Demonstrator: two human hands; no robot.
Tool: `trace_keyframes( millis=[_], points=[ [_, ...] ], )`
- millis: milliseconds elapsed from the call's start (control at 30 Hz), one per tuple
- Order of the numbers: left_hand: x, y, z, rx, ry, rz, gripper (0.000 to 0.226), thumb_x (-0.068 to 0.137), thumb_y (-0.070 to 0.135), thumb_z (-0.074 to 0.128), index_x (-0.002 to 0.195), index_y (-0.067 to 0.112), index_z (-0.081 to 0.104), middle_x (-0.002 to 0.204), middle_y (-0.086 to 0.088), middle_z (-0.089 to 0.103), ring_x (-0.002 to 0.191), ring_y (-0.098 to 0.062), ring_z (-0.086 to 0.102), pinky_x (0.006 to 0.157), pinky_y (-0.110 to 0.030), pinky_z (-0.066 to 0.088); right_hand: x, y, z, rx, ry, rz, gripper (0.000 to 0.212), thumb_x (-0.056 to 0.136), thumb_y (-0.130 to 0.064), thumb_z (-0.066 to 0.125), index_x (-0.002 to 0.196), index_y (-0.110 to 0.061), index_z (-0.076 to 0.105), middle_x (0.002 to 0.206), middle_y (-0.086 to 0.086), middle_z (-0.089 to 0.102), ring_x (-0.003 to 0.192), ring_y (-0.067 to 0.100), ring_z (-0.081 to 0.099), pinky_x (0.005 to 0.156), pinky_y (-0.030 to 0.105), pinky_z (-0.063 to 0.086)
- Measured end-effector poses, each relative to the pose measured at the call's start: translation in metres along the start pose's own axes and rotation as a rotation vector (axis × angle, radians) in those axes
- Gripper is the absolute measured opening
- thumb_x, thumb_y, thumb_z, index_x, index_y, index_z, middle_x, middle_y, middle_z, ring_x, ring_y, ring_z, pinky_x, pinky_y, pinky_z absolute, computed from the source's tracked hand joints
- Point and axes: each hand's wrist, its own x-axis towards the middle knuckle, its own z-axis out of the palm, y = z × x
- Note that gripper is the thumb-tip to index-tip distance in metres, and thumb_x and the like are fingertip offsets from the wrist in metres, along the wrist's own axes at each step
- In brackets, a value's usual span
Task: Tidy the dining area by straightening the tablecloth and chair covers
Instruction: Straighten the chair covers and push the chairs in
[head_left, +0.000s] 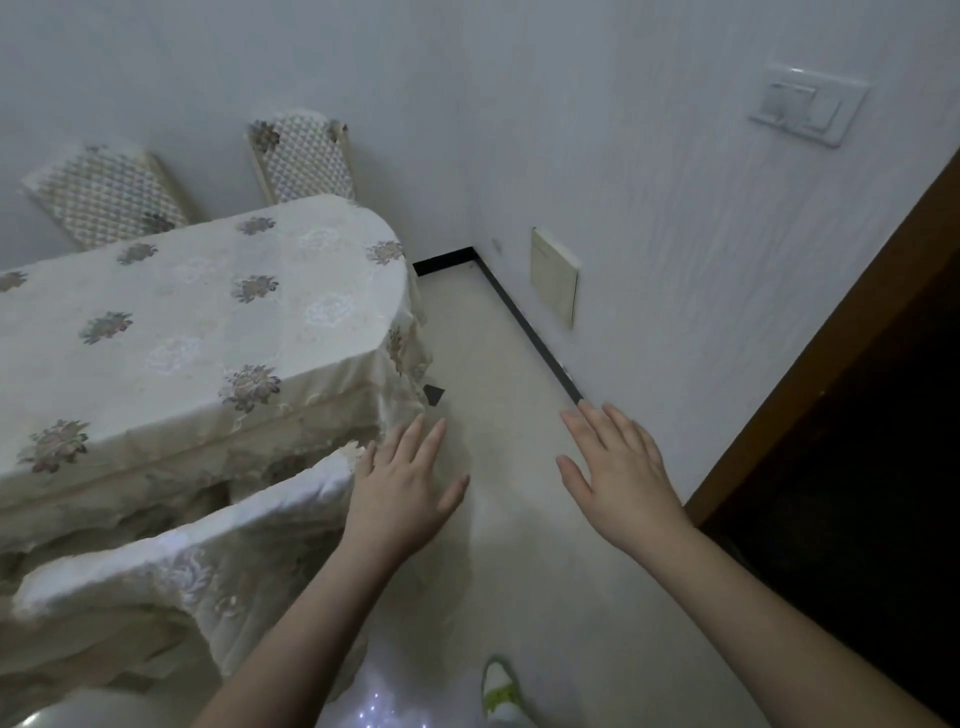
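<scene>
Already the tablecloth (197, 322) lies fairly flat over the top of the desk (156, 467), its flowered pattern running smooth to the rounded far end, though the skirt hanging at the near corner looks bunched and creased. Nearer the camera, the chair cover (171, 587) on the closest chair sits rumpled, its top edge uneven and the cloth sagging in folds down the back. Two more covered chairs (306, 156) stand against the far wall beyond the desk; their covers look reasonably square from here, but the detail is too soft to be sure.

Both hands are held out, palms down, holding nothing. The left hand (402, 480) has its fingers (431, 441) straight and slightly spread, just beside the corner of the near chair's cover and close to the hanging edge of the tablecloth; whether it touches either cannot be told. The right hand (621, 467) hovers over the bare floor (519, 571), fingers spread wide, well apart from any cloth.

By my reading, the top surface is largely done, and the near chair cover and the corner drape remain.
</scene>
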Motion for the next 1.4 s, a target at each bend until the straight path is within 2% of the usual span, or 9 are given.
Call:
trace_keyframes(
  millis=[100, 233, 400, 533, 733, 967, 1233, 1400],
  points=[
    [0.044, -0.005, 0.003, 0.001, -0.049, 0.004, 0.079, 0.083, 0.073, 0.016, 0.152, 0.034, 0.015, 0.161, 0.003, 0.016, 0.147, -0.019, 0.012, 0.118, -0.045, 0.012, 0.04, 0.005, 0.0, -0.044, -0.009, -0.005, 0.073, 0.087, -0.057, 0.002, 0.15, -0.027, 0.02, 0.157, -0.002, 0.02, 0.145, 0.02, 0.01, 0.117, 0.039, 0.01],
    [0.098, -0.008, 0.002, 0.023, -0.181, 0.047, 0.078, 0.087, 0.073, 0.026, 0.152, 0.034, 0.009, 0.162, 0.003, 0.009, 0.148, -0.018, 0.004, 0.117, -0.049, 0.006, 0.086, 0.013, 0.003, -0.077, -0.016, 0.013, 0.07, 0.089, -0.054, 0.01, 0.145, -0.023, 0.035, 0.152, 0.002, 0.034, 0.143, 0.024, 0.022, 0.114, 0.041, 0.017],
    [0.17, -0.005, -0.005, 0.057, -0.103, 0.119, 0.074, 0.089, 0.07, 0.029, 0.152, 0.032, 0.015, 0.162, 0.002, 0.01, 0.148, -0.019, 0.003, 0.119, -0.045, 0.008, 0.146, 0.033, -0.001, -0.076, -0.017, 0.028, 0.071, 0.088, -0.056, 0.007, 0.147, -0.025, 0.031, 0.154, 0.001, 0.031, 0.143, 0.023, 0.02, 0.116, 0.041, 0.015],
    [0.239, 0.008, -0.008, 0.072, -0.049, 0.135, 0.073, 0.09, 0.069, 0.026, 0.152, 0.032, 0.015, 0.162, 0.001, 0.011, 0.148, -0.019, 0.004, 0.118, -0.046, 0.005, 0.205, 0.064, -0.01, -0.081, 0.0, 0.028, 0.065, 0.091, -0.053, 0.013, 0.147, -0.024, 0.03, 0.155, 0.0, 0.028, 0.144, 0.023, 0.018, 0.116, 0.04, 0.013],
    [0.341, 0.037, 0.002, 0.081, -0.053, 0.083, 0.073, 0.09, 0.07, 0.025, 0.152, 0.033, 0.013, 0.162, 0.003, 0.008, 0.148, -0.018, 0.002, 0.119, -0.048, 0.008, 0.298, 0.121, -0.012, -0.058, 0.01, 0.019, 0.067, 0.09, -0.054, 0.014, 0.146, -0.023, 0.034, 0.153, 0.001, 0.033, 0.142, 0.025, 0.023, 0.115, 0.041, 0.016],
    [0.437, 0.055, -0.011, 0.073, -0.021, -0.015, 0.071, 0.091, 0.068, 0.026, 0.152, 0.035, 0.01, 0.162, 0.003, 0.007, 0.148, -0.018, 0.001, 0.119, -0.047, 0.006, 0.409, 0.161, -0.039, -0.026, 0.016, -0.078, 0.069, 0.09, -0.054, 0.012, 0.146, -0.02, 0.033, 0.151, 0.004, 0.035, 0.14, 0.028, 0.026, 0.114, 0.043, 0.018],
    [0.523, 0.015, -0.008, 0.078, 0.029, -0.123, 0.07, 0.09, 0.07, 0.023, 0.151, 0.037, 0.014, 0.162, 0.004, 0.009, 0.148, -0.017, 0.0, 0.118, -0.045, 0.002, 0.541, 0.146, -0.03, -0.016, -0.009, -0.175, 0.07, 0.089, -0.057, 0.01, 0.148, -0.024, 0.026, 0.155, 0.003, 0.027, 0.142, 0.027, 0.021, 0.114, 0.048, 0.021],
    [0.58, -0.041, -0.001, 0.086, 0.053, -0.203, 0.076, 0.083, 0.073, 0.009, 0.151, 0.039, 0.015, 0.162, 0.004, 0.01, 0.149, -0.018, 0.001, 0.119, -0.044, 0.004, 0.631, 0.117, -0.012, -0.044, 0.005, -0.23, 0.065, 0.09, -0.055, 0.02, 0.143, -0.021, 0.038, 0.148, 0.007, 0.04, 0.136, 0.03, 0.034, 0.109, 0.046, 0.03]
  ],
)
